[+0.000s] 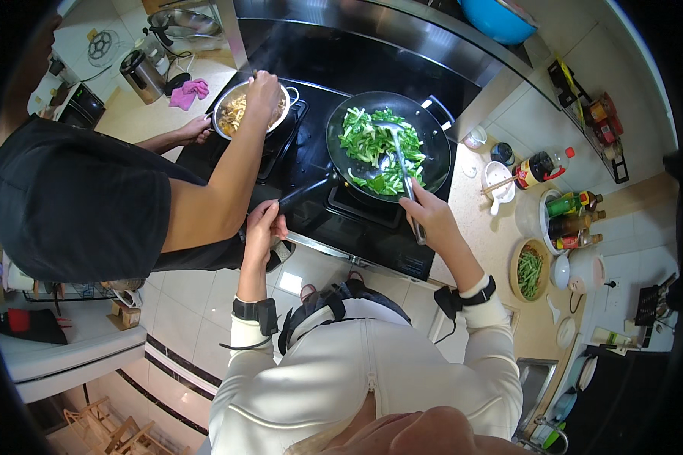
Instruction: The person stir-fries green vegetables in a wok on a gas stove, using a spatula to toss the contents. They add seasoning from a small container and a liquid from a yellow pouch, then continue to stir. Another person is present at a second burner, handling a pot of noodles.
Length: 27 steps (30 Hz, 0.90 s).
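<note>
Chopped green vegetables (370, 133) lie in a dark wok (350, 108) on the right burner of a black glass cooktop (307, 216). My left hand (263, 227) grips the wok's black handle (303, 193). In my right hand (431, 215) is the handle of a metal spatula (401, 156), its head down among the greens. On the left burner, a co-worker's hand (264, 96) is over a small metal pan (221, 105) of cooked food, while their other hand (195, 129) holds that pan's handle.
The co-worker in black (85, 199) stands close at my left. On the right counter are a white dish with chopsticks (498, 196), sauce bottles (572, 205) and a bowl of green vegetables (529, 270). A metal thermos jug (142, 77) and a pink cloth (189, 94) sit on the left counter.
</note>
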Motion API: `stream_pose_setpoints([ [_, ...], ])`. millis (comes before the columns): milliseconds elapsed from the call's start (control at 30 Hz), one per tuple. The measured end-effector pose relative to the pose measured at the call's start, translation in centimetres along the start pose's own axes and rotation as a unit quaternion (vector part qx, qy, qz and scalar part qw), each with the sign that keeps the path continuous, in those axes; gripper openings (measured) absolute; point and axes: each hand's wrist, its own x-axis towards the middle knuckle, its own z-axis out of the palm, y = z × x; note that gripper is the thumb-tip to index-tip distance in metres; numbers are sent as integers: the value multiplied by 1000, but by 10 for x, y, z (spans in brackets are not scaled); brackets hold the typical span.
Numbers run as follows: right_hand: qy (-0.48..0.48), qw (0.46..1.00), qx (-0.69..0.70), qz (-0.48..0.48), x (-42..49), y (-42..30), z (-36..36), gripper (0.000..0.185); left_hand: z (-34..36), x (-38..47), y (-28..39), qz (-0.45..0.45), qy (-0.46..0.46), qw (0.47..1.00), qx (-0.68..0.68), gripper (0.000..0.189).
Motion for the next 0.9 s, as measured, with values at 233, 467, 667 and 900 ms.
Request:
stream_pose_setpoints([
  [233,-170,979,33,-103,-2,-25,16,11,0,-1,0,0,9,1000,3,28],
  [467,-157,987,-31,-7,12,-23,-11,15,-1,-2,-1,-4,4,1000,4,27],
  [667,-116,983,145,1,9,-33,-17,17,-1,0,-2,-5,1,1000,1,27],
  [900,112,959,165,203,29,30,-95,15,-1,-1,-5,-1,10,1000,-3,26],
])
